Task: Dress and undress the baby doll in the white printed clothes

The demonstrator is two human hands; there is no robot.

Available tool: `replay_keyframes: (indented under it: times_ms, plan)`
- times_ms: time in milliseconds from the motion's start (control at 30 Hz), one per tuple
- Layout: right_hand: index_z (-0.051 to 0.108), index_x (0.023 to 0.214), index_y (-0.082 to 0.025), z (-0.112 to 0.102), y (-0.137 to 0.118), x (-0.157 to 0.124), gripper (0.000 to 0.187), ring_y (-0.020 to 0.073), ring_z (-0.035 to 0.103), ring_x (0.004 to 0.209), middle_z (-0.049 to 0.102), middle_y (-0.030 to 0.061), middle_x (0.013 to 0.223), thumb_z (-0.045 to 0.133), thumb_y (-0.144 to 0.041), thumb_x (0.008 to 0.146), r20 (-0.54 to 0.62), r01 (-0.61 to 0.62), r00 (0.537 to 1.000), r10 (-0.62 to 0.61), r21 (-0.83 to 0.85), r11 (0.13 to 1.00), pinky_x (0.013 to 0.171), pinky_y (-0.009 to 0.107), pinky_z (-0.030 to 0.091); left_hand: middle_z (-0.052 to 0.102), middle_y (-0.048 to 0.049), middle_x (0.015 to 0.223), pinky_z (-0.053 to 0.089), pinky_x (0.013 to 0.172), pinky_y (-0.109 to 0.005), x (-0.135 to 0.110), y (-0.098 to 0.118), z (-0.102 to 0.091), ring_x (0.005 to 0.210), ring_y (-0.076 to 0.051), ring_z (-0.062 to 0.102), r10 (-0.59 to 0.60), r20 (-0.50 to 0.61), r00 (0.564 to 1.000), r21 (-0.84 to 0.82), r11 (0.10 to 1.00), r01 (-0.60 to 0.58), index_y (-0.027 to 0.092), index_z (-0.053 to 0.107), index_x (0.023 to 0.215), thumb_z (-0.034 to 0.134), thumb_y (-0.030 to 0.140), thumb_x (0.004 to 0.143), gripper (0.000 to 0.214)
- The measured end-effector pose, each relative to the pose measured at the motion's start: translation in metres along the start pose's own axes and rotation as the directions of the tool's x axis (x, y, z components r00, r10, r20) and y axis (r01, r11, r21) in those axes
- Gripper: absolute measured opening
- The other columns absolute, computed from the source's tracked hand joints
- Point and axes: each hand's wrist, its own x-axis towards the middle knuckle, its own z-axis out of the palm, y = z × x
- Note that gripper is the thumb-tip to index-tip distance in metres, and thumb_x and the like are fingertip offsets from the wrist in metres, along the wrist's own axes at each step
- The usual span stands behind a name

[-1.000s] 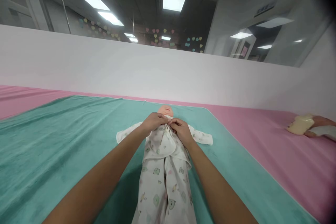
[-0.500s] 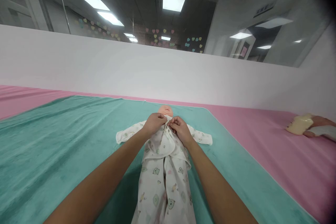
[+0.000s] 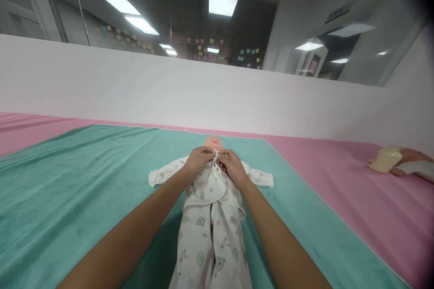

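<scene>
Below the chin of a baby doll [image 3: 213, 142], at the neck of its printed white wrap top [image 3: 203, 185], both hands meet over a white fabric tie [image 3: 216, 155]. The left hand [image 3: 199, 159] pinches the tie between thumb and fingertips; the right hand [image 3: 232, 164], its fingers curled inward, pinches it just opposite. The doll lies face up on a teal blanket [image 3: 84, 198], sleeves spread to either side.

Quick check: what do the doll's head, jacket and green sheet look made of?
Doll's head: likely smooth vinyl or plastic, from its even, molded surface. Jacket: probably matte cotton, from limp folds. Green sheet: matte plush fabric, perhaps, with soft creases.
</scene>
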Motion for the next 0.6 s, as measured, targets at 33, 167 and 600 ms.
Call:
replay_keyframes:
  times_ms: [33,167,600]
  plan:
    - [0.049,0.093,-0.019,0.000,0.001,0.000,0.031,0.0079,0.044,0.053,0.059,-0.0007,0.070,0.058,-0.035,0.069,0.001,0.000,1.000,0.000,0.004,1.000,0.046,0.020,0.032,0.064,-0.0009,0.075,0.043,0.060,-0.023,-0.001,0.001,0.000,0.065,-0.012,0.056,-0.006,0.014,1.000,-0.025,1.000,0.006,0.017,0.060,0.081,0.058,0.030,0.065,0.021]
    - [0.049,0.093,-0.019,0.000,0.003,0.001,0.030,0.0078,0.044,0.053,0.059,-0.0007,0.070,0.057,-0.030,0.067,0.012,0.013,1.000,-0.013,0.031,0.999,0.046,0.019,0.031,0.064,-0.0024,0.079,0.043,0.063,-0.024,-0.001,0.004,0.000,0.070,-0.014,0.058,0.004,0.051,0.999,0.001,1.000,-0.004,0.017,0.059,0.094,0.058,0.027,0.066,0.030]
    - [0.051,0.074,-0.019,0.005,-0.013,-0.021,0.022,0.0109,0.045,0.059,0.053,-0.0022,0.065,0.057,-0.041,0.071,-0.045,0.100,0.991,-0.124,-0.361,0.927,0.055,0.023,0.034,0.058,0.0000,0.073,0.040,0.065,-0.024,-0.027,-0.001,-0.006,0.071,-0.015,0.053,0.174,0.024,0.985,0.266,0.948,-0.174,0.018,0.059,0.079,0.050,0.036,0.075,0.020]
